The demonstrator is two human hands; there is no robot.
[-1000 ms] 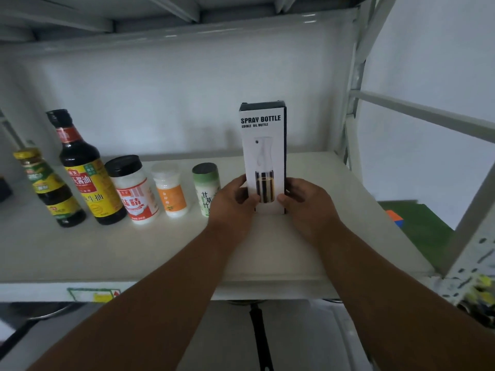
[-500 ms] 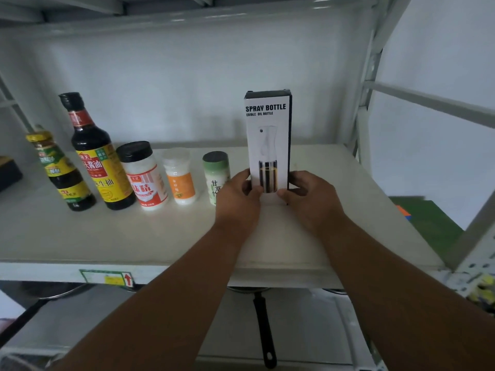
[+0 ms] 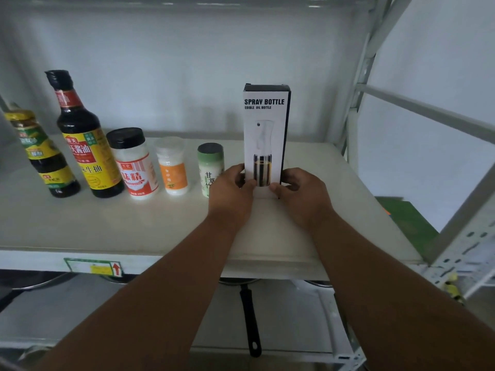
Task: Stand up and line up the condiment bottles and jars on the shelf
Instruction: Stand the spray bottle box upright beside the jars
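Observation:
A tall white spray bottle box (image 3: 265,135) stands upright on the white shelf (image 3: 107,226). My left hand (image 3: 231,195) grips its lower left side and my right hand (image 3: 301,195) its lower right side. To its left a row stands upright: a green-capped jar (image 3: 210,167) partly behind my left hand, an orange-labelled jar (image 3: 172,167), a black-lidded white jar (image 3: 134,164), a tall soy sauce bottle (image 3: 81,137) and a smaller dark bottle with a yellow cap (image 3: 40,153).
The shelf's back wall is close behind the row. A metal upright (image 3: 359,84) bounds the shelf on the right. Below the shelf hangs a black pan handle (image 3: 250,319). A green surface (image 3: 407,223) lies lower right.
The view has shifted so the shelf sits lower and more to the right. Both hands have stayed on the box's base, which remains upright beside the green-capped jar.

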